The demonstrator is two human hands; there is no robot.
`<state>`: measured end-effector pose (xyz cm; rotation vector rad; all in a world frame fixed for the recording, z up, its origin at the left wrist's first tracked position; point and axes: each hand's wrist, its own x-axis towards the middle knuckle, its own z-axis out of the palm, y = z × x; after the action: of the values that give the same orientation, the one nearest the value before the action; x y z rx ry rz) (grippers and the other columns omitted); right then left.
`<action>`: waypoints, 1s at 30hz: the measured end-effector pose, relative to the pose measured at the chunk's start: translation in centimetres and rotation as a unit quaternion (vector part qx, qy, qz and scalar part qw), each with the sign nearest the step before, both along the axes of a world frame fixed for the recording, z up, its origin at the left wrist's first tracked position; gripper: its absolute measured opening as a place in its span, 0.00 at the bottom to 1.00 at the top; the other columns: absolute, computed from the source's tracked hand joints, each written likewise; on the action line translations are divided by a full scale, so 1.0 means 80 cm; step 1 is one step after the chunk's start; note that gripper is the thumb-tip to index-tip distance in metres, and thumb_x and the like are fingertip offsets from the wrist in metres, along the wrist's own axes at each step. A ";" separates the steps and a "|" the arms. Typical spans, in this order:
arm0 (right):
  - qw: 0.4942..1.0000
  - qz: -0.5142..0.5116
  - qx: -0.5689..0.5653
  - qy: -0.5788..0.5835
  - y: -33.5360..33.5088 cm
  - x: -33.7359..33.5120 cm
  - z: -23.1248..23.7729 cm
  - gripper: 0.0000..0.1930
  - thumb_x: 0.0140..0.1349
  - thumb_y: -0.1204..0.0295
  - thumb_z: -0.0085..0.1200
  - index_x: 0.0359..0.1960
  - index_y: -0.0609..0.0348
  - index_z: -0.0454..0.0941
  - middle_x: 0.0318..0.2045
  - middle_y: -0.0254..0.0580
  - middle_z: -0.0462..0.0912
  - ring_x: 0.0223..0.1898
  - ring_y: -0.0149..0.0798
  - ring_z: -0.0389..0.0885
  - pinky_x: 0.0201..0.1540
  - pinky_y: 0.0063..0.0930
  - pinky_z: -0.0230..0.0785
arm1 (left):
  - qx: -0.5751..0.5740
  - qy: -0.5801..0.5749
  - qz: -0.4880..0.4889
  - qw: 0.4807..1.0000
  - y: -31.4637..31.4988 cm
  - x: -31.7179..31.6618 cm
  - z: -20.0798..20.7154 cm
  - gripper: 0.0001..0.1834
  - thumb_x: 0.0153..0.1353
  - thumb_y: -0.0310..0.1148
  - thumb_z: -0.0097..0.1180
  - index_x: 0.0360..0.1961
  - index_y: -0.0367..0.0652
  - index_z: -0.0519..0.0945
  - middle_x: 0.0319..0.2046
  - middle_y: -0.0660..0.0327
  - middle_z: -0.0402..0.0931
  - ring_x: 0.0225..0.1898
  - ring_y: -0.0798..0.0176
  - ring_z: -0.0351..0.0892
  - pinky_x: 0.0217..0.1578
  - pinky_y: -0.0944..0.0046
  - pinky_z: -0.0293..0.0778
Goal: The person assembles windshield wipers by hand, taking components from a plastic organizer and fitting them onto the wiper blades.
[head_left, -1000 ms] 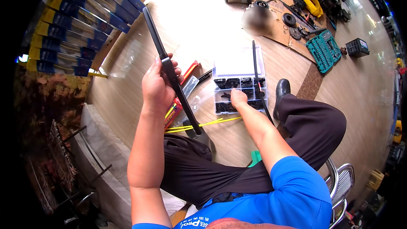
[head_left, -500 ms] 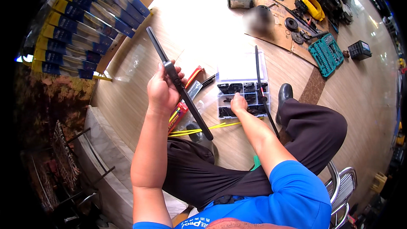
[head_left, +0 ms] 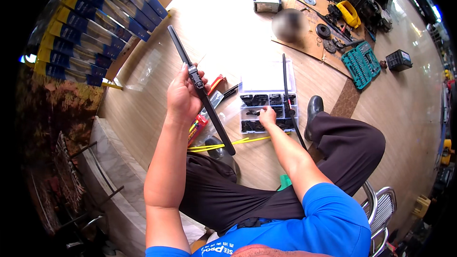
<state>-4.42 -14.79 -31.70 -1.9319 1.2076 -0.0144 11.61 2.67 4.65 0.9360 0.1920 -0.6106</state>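
Note:
My left hand [head_left: 184, 93] is closed around the middle of a long black wiper blade [head_left: 216, 119], held up at a slant above the floor. The blade's connector [head_left: 196, 78] shows just beyond my thumb. My right hand [head_left: 268, 116] reaches into a clear divided box [head_left: 252, 132] of small black plastic fittings. Its fingers are pinched in the middle row, next to a small dark piece; what they grip is too small to make out. A second thin black wiper blade [head_left: 286, 81] lies across the box's right side and its raised lid [head_left: 259, 77].
Red-and-yellow packaging [head_left: 198, 126] and yellow strips [head_left: 209, 148] lie by my shoe. Beyond stand a cardboard sheet [head_left: 309, 50] with tools and parts, a green socket set [head_left: 357, 66] and a black box [head_left: 399, 60]. Blue-and-yellow packages [head_left: 71, 33] hang on a rack at left.
The wiper blade has turned in my left hand, so its connector shows more fully. My right hand stays in the box with its fingers shifted slightly. The whole view has moved a little.

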 end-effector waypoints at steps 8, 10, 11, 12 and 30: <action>0.997 0.015 0.024 -0.068 0.013 0.001 -0.004 0.13 0.62 0.71 0.49 0.45 0.57 0.81 0.43 0.50 0.83 0.48 0.48 0.81 0.54 0.36 0.70 | 0.011 -0.002 0.006 1.000 0.016 0.001 -0.001 0.21 0.71 0.47 0.42 0.46 0.38 0.72 0.30 0.58 0.73 0.30 0.62 0.73 0.32 0.63 0.74; 0.997 0.004 0.032 -0.066 0.001 -0.002 -0.018 0.13 0.62 0.71 0.48 0.46 0.56 0.81 0.44 0.49 0.83 0.49 0.46 0.80 0.55 0.35 0.70 | 0.008 0.000 0.002 1.000 0.008 0.000 0.000 0.21 0.71 0.47 0.41 0.46 0.38 0.72 0.29 0.58 0.73 0.29 0.62 0.73 0.32 0.63 0.74; 0.994 -0.043 0.055 -0.089 -0.039 -0.011 -0.040 0.13 0.63 0.71 0.48 0.46 0.57 0.81 0.41 0.49 0.84 0.44 0.45 0.82 0.48 0.35 0.73 | -0.015 0.002 -0.016 1.000 -0.016 -0.001 0.006 0.21 0.71 0.47 0.41 0.46 0.37 0.71 0.29 0.58 0.73 0.29 0.62 0.73 0.32 0.63 0.73; 0.986 -0.083 0.087 -0.115 -0.066 -0.016 -0.050 0.13 0.63 0.71 0.47 0.46 0.57 0.80 0.38 0.48 0.84 0.38 0.43 0.84 0.42 0.35 0.77 | -0.030 0.003 -0.028 0.999 -0.032 -0.003 0.010 0.22 0.71 0.48 0.41 0.47 0.37 0.71 0.29 0.58 0.73 0.29 0.62 0.73 0.32 0.63 0.73; 0.870 -0.189 0.400 -0.217 -0.015 -0.008 0.012 0.09 0.62 0.78 0.52 0.43 0.63 0.70 0.31 0.43 0.78 0.26 0.37 0.81 0.27 0.30 0.80 | 0.004 -0.006 -0.006 1.000 0.003 0.002 -0.002 0.24 0.71 0.49 0.39 0.48 0.37 0.71 0.30 0.58 0.73 0.29 0.62 0.72 0.31 0.63 0.73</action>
<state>-5.06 -15.99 -30.72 -0.8897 1.0306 -0.1268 11.76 2.91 4.49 0.9494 0.1794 -0.6154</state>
